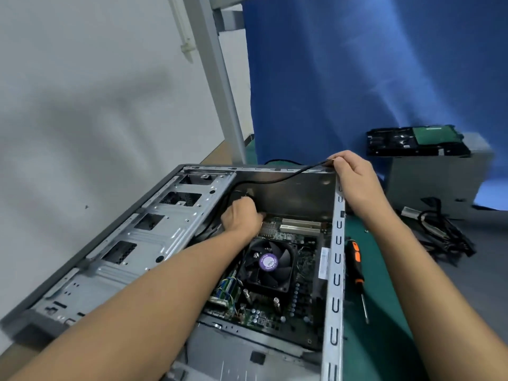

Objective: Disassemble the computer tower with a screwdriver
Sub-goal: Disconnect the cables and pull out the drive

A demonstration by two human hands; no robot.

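Note:
The open grey computer tower (pixel 137 243) lies on its side in front of me. Inside it I see the motherboard and a black cooler fan (pixel 268 264) with a purple label. My left hand (pixel 242 218) reaches deep into the case, fingers curled round a black cable end near the drive cage. My right hand (pixel 354 180) pinches the black cable (pixel 275 178) at the case's far right corner. The orange and black screwdriver (pixel 357 273) lies on the green mat just right of the case, with neither hand on it.
A removed drive (pixel 415 141) sits on a grey box (pixel 434 185) at the right rear. Loose black cables (pixel 442 232) lie beside that box. A blue cloth (pixel 371 72) hangs behind, a white wall is at the left, and a grey metal post (pixel 220 78) stands between them.

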